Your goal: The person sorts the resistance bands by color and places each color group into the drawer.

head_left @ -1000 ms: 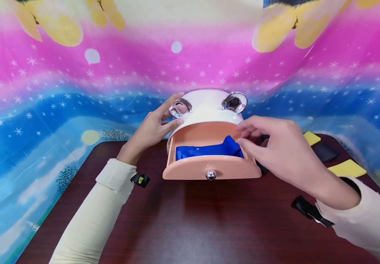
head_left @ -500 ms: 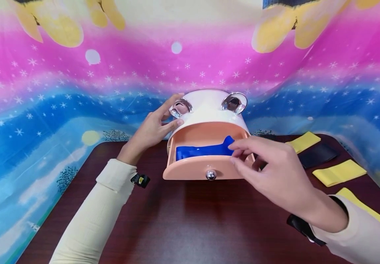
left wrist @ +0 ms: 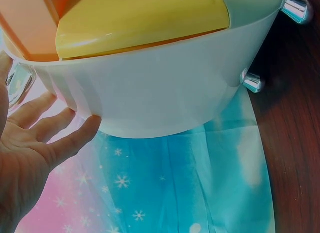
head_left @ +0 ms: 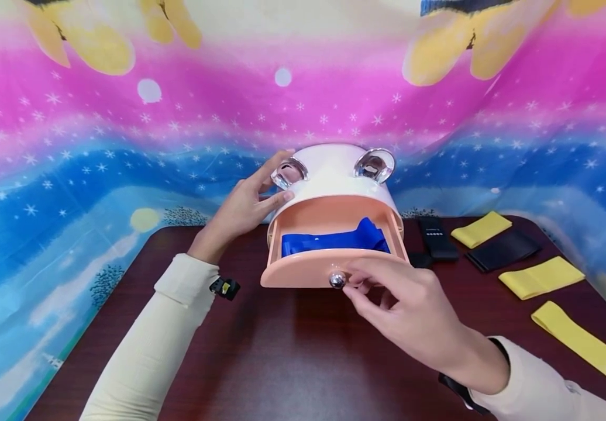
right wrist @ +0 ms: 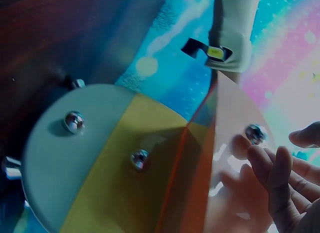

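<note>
A white drawer box (head_left: 326, 166) with silver ears stands on the table, its top peach drawer (head_left: 292, 273) pulled out. A folded band of blue fabric (head_left: 329, 240) lies inside that drawer. My left hand (head_left: 237, 204) rests against the box's left side by the ear, thumb on its front edge; in the left wrist view the spread fingertips touch the white wall. My right hand (head_left: 413, 316) is at the drawer front, thumb and forefinger parted right beside the round silver knob (head_left: 337, 280). Below, the right wrist view shows a yellow drawer (right wrist: 127, 178) and a grey-green drawer (right wrist: 75, 153), both shut.
On the table's right side lie three yellow bands, including a long one (head_left: 587, 345) near the edge, and a folded black band (head_left: 503, 251). A black device (head_left: 438, 238) lies just right of the box. A patterned cloth (head_left: 329, 88) hangs behind the table.
My right hand has moved from the drawer's right side, past the blue fabric, down and left to the knob. The left hand, box and open drawer have stayed in place.
</note>
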Motion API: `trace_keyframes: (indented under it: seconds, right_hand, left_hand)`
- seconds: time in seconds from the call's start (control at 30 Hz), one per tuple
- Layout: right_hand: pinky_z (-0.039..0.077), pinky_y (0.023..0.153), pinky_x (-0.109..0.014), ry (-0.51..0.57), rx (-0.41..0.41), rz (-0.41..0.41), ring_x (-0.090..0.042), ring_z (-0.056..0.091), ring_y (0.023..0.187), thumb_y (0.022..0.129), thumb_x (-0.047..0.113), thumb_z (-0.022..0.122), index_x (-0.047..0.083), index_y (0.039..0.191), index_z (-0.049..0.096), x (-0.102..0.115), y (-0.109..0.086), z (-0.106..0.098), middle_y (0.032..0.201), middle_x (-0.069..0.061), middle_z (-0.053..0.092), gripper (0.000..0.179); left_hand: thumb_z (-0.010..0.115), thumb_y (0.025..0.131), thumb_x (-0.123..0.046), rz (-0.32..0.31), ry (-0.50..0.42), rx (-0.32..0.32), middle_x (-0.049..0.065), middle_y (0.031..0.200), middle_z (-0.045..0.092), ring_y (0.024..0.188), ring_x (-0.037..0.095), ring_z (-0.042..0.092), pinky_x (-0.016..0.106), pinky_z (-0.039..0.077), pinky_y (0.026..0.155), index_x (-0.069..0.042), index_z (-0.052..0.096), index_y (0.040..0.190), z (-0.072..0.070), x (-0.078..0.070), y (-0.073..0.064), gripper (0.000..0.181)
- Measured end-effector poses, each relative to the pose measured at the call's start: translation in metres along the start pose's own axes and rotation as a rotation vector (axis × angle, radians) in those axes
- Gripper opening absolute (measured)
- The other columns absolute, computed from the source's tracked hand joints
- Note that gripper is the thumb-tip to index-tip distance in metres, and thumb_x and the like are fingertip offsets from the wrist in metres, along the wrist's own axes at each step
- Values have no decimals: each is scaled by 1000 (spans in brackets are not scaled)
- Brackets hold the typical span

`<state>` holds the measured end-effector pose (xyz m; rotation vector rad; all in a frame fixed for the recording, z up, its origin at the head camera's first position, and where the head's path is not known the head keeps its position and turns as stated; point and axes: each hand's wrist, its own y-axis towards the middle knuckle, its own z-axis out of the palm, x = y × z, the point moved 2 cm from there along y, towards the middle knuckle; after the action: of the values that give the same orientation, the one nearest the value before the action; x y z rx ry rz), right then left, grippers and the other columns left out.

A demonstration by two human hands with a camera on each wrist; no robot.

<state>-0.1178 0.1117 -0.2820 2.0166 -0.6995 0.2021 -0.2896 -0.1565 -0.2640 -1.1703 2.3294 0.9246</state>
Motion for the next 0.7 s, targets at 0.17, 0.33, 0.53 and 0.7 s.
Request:
trace_keyframes:
  seconds: [0.17,0.33,0.53,0.7]
  right_hand:
    - [55,60,-12,30,-8,-11,-5,70,75,74,-10,87,11,116,75,-6,-7,13,95,0,75,48]
    - [57,61,-14,65,-15,1,-5,69,72,73,-11,88,9,112,77,-10,-8,22,97,-3,76,45]
    - [56,61,-14,31,-35,-19,-4,63,69,74,-10,87,9,110,78,-13,-8,28,88,0,75,41]
    - [54,60,-15,13,-55,-38,-5,59,68,81,-5,84,9,108,78,-14,-6,29,84,2,73,31]
  left_hand:
    - [68,103,-34,7,-9,1,11,155,56,134,32,64,53,58,104,-49,27,163,2,1,0,74]
    - [68,103,-34,11,-9,-4,11,158,53,136,33,62,54,58,103,-48,27,164,1,0,-1,75]
    - [68,103,-34,11,0,-7,10,158,53,135,33,63,54,59,101,-49,27,163,1,0,0,75]
    - [68,103,-34,11,-1,-8,10,160,52,137,33,62,54,59,101,-48,27,164,1,-1,0,75]
